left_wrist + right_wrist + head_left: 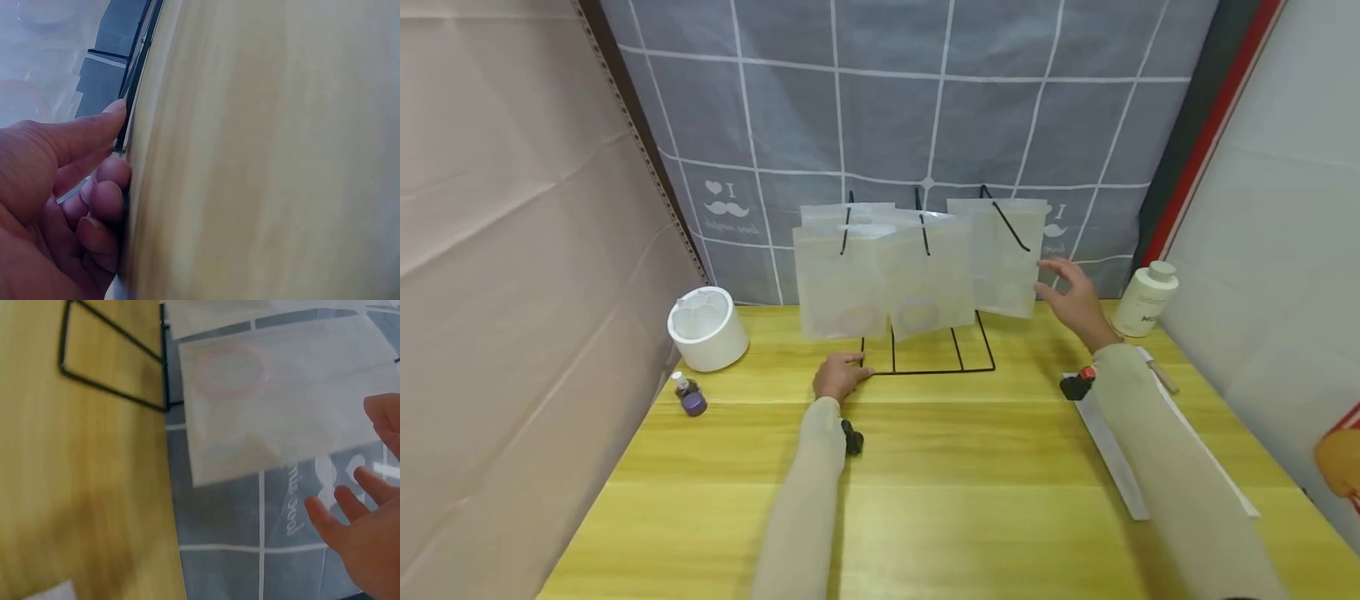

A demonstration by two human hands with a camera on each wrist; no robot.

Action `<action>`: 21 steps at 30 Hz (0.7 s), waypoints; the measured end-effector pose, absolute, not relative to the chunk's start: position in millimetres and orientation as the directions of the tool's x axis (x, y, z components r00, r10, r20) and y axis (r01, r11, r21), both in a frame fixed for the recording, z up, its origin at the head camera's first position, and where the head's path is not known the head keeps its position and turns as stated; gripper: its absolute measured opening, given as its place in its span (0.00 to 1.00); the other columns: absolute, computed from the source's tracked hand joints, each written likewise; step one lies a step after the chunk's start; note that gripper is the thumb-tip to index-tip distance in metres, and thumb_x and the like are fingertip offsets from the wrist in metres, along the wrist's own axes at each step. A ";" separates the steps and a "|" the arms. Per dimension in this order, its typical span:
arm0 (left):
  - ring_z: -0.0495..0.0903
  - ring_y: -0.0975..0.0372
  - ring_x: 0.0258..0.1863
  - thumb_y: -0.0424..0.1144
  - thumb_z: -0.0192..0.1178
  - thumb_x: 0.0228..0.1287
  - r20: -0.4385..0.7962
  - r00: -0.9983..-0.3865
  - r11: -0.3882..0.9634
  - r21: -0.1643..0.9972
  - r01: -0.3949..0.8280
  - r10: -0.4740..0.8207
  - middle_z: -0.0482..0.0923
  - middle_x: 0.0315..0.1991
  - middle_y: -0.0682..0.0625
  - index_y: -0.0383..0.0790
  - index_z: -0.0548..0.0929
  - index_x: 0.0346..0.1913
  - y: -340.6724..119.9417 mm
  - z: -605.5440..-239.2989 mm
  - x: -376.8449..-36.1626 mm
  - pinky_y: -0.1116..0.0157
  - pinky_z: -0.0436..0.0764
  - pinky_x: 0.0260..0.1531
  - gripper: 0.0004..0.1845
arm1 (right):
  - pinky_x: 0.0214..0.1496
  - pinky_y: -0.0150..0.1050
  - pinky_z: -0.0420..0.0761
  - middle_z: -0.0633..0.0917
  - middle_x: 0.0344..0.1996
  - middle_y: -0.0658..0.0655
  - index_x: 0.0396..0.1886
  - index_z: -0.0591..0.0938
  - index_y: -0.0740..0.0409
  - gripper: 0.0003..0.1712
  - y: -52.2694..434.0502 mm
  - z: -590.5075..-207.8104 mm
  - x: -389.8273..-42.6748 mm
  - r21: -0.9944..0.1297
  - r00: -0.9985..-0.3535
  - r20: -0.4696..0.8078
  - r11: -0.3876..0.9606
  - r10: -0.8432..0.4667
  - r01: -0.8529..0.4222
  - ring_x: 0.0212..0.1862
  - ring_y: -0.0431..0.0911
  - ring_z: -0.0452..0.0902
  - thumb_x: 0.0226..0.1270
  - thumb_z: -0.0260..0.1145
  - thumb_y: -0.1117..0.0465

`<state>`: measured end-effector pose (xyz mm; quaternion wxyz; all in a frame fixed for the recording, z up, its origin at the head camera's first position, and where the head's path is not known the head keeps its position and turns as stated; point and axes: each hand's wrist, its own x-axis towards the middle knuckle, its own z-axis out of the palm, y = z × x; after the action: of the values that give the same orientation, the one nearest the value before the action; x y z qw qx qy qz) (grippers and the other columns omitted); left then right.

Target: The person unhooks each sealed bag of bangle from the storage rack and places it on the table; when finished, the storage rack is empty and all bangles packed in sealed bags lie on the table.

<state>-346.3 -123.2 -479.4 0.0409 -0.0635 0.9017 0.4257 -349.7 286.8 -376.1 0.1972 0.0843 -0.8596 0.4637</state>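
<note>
A black wire rack [936, 372] stands on the table, its base flat and its hooks sloping forward at the top. Frosted, translucent bags hang from it: a left bag [827, 279], a middle bag [932, 275] and a right bag [1000, 267], with another partly hidden behind the left one. A faint pink ring [265, 372] shows in the right bag. My left hand [837, 377] pinches the front left corner of the rack's base, its lower fingers curled by the tabletop. Beside the right bag's edge, my right hand [1075, 302] is held up with fingers spread, holding nothing.
A white round holder [707, 329] and a small purple-capped bottle [692, 403] stand at the left. At the back right is a white bottle [1145, 300]. White flat pieces [1112, 458] lie under the right forearm. A grey grid cloth [887, 108] hangs behind.
</note>
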 end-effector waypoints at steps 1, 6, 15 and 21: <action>0.74 0.63 0.12 0.48 0.72 0.62 -0.126 -0.989 0.628 0.763 -0.150 -0.082 0.85 0.19 0.49 0.54 0.85 0.61 -122.4 -478.7 -346.7 0.68 0.62 0.12 0.23 | 0.65 0.63 0.68 0.65 0.74 0.65 0.70 0.74 0.63 0.26 282.2 -371.3 -354.3 -0.766 -0.908 0.419 0.549 0.032 -0.334 0.76 0.61 0.57 0.75 0.63 0.61; 0.74 0.63 0.12 0.47 0.71 0.63 -0.124 -0.989 0.623 0.768 -0.150 -0.086 0.85 0.19 0.48 0.55 0.84 0.62 -121.2 -477.9 -346.7 0.67 0.61 0.12 0.23 | 0.69 0.61 0.64 0.65 0.74 0.63 0.73 0.72 0.58 0.30 267.2 -360.9 -370.0 -0.801 -0.909 0.415 0.487 0.030 -0.349 0.75 0.58 0.58 0.74 0.64 0.62; 0.77 0.63 0.13 0.47 0.71 0.63 -0.133 -0.988 0.623 0.768 -0.150 -0.074 0.87 0.22 0.50 0.54 0.85 0.61 -120.5 -479.5 -344.4 0.67 0.62 0.12 0.23 | 0.64 0.53 0.69 0.72 0.67 0.67 0.67 0.78 0.61 0.24 254.9 -367.0 -374.6 -0.777 -0.895 0.443 0.521 0.055 -0.353 0.62 0.58 0.67 0.73 0.65 0.62; 0.79 0.63 0.15 0.47 0.71 0.63 -0.126 -0.989 0.628 0.764 -0.149 -0.081 0.90 0.38 0.47 0.54 0.85 0.61 -121.0 -476.9 -343.8 0.67 0.64 0.12 0.23 | 0.61 0.57 0.68 0.64 0.75 0.67 0.72 0.73 0.59 0.28 251.5 -366.8 -379.1 -0.768 -0.909 0.415 0.547 0.030 -0.333 0.65 0.63 0.66 0.74 0.63 0.62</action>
<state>-343.8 -121.0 -476.9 0.0399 -0.0636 0.9014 0.4264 -379.1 251.5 -366.8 0.1937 0.0884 -0.8579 0.4677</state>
